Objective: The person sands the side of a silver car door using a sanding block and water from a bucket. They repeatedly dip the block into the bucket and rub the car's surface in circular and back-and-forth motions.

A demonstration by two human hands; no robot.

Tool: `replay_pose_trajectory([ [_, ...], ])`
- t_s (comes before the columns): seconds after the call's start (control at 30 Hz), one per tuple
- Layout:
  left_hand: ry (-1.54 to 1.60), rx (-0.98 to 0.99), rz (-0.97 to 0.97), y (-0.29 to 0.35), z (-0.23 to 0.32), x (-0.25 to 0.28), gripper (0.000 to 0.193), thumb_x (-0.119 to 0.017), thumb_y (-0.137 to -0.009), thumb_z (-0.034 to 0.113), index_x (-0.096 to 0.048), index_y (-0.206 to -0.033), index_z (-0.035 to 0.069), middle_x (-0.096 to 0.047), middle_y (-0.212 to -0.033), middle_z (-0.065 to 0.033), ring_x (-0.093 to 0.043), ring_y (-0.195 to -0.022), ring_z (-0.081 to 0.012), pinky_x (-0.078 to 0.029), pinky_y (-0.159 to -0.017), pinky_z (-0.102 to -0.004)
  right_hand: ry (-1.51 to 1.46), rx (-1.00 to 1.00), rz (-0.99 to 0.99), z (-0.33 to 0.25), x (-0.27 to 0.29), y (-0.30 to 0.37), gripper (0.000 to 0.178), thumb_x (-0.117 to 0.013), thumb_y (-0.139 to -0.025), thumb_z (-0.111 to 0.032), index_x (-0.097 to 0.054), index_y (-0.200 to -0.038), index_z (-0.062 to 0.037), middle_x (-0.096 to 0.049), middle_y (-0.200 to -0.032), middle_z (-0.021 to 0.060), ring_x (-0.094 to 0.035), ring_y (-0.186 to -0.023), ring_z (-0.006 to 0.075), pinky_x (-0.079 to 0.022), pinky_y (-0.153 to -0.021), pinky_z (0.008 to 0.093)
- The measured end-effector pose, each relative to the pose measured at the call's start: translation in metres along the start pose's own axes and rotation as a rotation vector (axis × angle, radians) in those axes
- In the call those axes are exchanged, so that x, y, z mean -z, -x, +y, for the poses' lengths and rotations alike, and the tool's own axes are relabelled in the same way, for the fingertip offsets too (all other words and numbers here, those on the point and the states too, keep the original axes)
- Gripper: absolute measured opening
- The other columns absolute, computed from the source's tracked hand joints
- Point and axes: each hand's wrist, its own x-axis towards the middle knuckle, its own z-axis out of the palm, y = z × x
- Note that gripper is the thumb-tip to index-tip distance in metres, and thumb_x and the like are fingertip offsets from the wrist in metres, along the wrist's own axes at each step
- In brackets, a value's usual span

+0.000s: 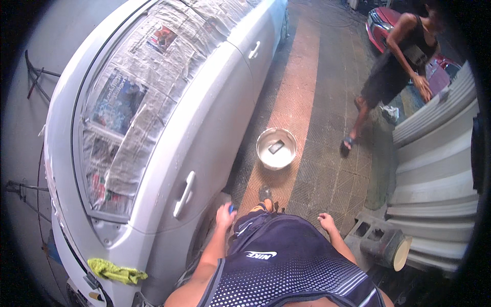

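My left hand [225, 217] hangs beside the rear door of a pale silver car [220, 112], fingers closed round a small blue object [231, 209] whose kind I cannot make out. Loosely curled and low at my right side, my right hand [326, 221] shows nothing in its fingers. In front of me on the floor stands a white bucket [276, 167] of whitish liquid, with a dark-edged rectangular block [276, 147] in it. Neither hand touches the bucket. Sheets of newspaper [148, 97] cover the car's windows.
A yellow-green cloth [116, 271] lies on the car's bodywork at the lower left. At the right are a concrete block [368, 230], a round can-like container [402, 253] and pale corrugated panels [429, 184]. Another person [394, 71] walks at the upper right, near a red vehicle [378, 25].
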Motion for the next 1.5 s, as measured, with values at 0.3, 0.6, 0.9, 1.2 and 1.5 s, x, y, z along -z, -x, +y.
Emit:
replay_pose_trajectory([
  [0.3,0.603,-0.249,0.253,-0.248,0.256,0.135,0.051,-0.075,-0.092,0.018,-0.057,-0.140,0.008,-0.063,-0.121,-0.0098,-0.064,-0.112,-0.0252,-0.054,-0.098,-0.0373,-0.146,0.669,0.044,-0.325,0.066,-0.064,0.085,-0.083,-0.085,-0.035,-0.043,-0.152,-0.0039,-0.053,-0.149,0.0211,-0.056,-0.134,0.0337,-0.046,-0.110,0.0470],
  [0.6,1.972,0.248,0.042,-0.293,0.298,0.132,0.029,-0.063,-0.103,0.016,-0.054,-0.130,0.010,-0.061,-0.116,-0.0053,-0.063,-0.110,-0.0213,-0.054,-0.099,-0.0491,-0.030,1.268,-0.279,-0.508,0.091,-0.149,0.064,-0.083,-0.083,-0.013,-0.061,-0.142,-0.0057,-0.069,-0.131,0.0124,-0.065,-0.119,0.0226,-0.048,-0.107,0.0351],
  [0.9,1.976,0.649,0.671,-0.347,0.363,0.072,0.029,-0.064,-0.102,0.022,-0.048,-0.121,0.007,-0.062,-0.113,-0.0132,-0.069,-0.100,-0.0301,-0.062,-0.085,-0.0472,0.246,1.114,-0.911,-0.591,0.147,-0.270,0.053,-0.076,-0.092,-0.017,-0.061,-0.141,-0.0064,-0.073,-0.108,0.0121,-0.065,-0.085,0.0127,-0.055,-0.079,0.0331],
  [1.2,1.787,0.796,1.218,-0.329,0.429,0.049,0.039,-0.067,-0.102,0.034,-0.050,-0.124,0.008,-0.062,-0.109,-0.0096,-0.067,-0.093,-0.0211,-0.061,-0.079,-0.0362,0.354,1.018,-1.379,-0.639,0.141,-0.290,0.043,-0.071,-0.098,-0.019,-0.059,-0.135,-0.0014,-0.072,-0.113,0.0135,-0.068,-0.105,0.0183,-0.055,-0.090,0.0350],
  [1.5,1.690,0.753,1.538,-0.266,0.440,0.056,0.046,-0.063,-0.103,0.041,-0.051,-0.131,0.006,-0.063,-0.125,-0.0131,-0.065,-0.114,-0.0271,-0.060,-0.086,-0.0421,0.485,1.325,-1.364,-0.653,0.118,-0.210,0.042,-0.076,-0.095,-0.028,-0.065,-0.124,-0.0003,-0.075,-0.096,0.0127,-0.068,-0.089,0.0150,-0.055,-0.081,0.0343],
])
